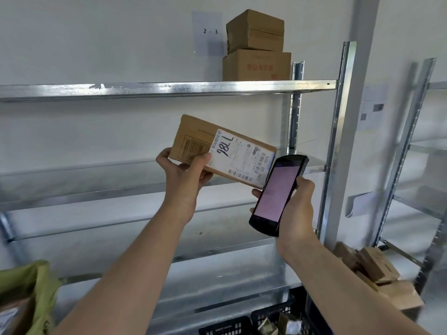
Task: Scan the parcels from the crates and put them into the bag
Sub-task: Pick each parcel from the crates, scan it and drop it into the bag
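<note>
At frame centre, left hand grips the parcel, long axis slanting down-right toward the scanner held in right hand.

A: Wall sheet, above the top shelf's back edge?
B: "2 - 3".
A: Parcel label?
B: Handwritten "7786", upside down; printed "530 D5 A83" along one edge. Rest illegible.

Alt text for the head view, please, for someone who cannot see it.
The left hand holds a labelled cardboard parcel up while the right hand points a handheld scanner at it, in front of metal shelving. A green bag sits lower left, black crates below.
</note>
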Motion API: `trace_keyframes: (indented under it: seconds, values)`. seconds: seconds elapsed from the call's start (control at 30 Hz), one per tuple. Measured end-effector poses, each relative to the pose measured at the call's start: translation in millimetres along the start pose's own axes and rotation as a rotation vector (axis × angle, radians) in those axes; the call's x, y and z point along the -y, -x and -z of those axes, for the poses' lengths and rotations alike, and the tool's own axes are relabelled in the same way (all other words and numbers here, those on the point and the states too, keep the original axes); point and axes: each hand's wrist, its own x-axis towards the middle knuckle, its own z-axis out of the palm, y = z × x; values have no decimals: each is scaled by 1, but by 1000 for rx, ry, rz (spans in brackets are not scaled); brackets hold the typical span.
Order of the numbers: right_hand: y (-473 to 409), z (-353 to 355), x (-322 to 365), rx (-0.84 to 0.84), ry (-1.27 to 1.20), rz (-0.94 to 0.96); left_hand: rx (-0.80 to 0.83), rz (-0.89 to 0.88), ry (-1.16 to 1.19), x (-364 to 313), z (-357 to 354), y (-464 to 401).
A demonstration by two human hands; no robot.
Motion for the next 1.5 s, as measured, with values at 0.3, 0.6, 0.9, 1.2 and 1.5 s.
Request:
trace_keyframes:
  seconds: [0.3, 0.6, 0.9, 1.2, 1.5]
  values:
    - [-6, 7, 10, -96, -18, 1, -21, 34, -79, 4, 23, 4]
    - [-2, 12, 28, -118, -2, 24, 294, -51, -583, -17, 32, 32]
    - [13, 20, 42, -109, 15, 24, 325, -99, -599, -27, 31, 47]
    - [32, 38, 56, 100, 167, -221, 285, -269, -643, -33, 19, 34]
    - [59, 53, 68, 353, 194, -400, 339, -307, -672, -38, 10, 27]
